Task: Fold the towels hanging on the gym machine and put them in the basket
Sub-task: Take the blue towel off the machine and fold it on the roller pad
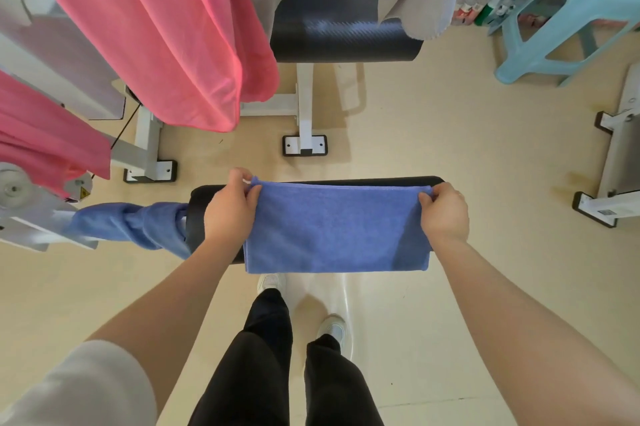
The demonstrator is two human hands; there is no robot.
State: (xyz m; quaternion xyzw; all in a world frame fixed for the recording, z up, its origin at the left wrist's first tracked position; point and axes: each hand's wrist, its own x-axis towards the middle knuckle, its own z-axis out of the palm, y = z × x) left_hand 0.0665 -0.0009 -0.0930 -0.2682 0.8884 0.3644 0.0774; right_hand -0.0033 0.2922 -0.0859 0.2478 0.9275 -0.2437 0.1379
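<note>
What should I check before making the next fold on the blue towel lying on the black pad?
1. Left hand pinches the far left corner of the blue towel: ok.
2. Right hand pinches the far right corner: ok.
3. Far edge level between the hands: ok.
4. Towel resting on the black pad: ok.
5. Basket in reach: cannot tell, none in view.
6. Pink towels left hanging: not ok.

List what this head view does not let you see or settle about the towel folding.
- Basket: not in the head view at all.
- Black padded bench: mostly covered by the folded blue towel.
- Fingertips of the left hand and right hand: tucked behind the towel's top corners.
- Pink towel: top cut off by the frame edge.
- Second blue towel: twisted; its support is unclear.
</note>
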